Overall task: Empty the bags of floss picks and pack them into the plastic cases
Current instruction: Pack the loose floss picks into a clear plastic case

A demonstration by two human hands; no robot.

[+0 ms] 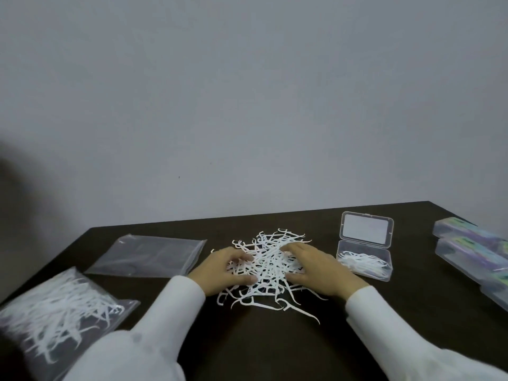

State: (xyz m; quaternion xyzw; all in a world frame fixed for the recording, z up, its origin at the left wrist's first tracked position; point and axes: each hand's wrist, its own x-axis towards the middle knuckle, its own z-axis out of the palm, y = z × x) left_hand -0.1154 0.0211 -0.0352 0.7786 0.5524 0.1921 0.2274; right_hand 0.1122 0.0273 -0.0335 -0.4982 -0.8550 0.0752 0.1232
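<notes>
A loose pile of white floss picks lies in the middle of the dark table. My left hand rests on the pile's left side, fingers curled into the picks. My right hand lies on the right side, fingers spread over the picks and thumb beneath. An open clear plastic case stands just right of the pile with some picks in its base and its lid upright. An emptied clear bag lies flat at the left. A full bag of picks sits at the near left.
Closed clear cases with coloured contents are stacked along the table's right edge. A plain grey wall rises behind the table's far edge. Bare table surface lies in front of the pile, between my white sleeves.
</notes>
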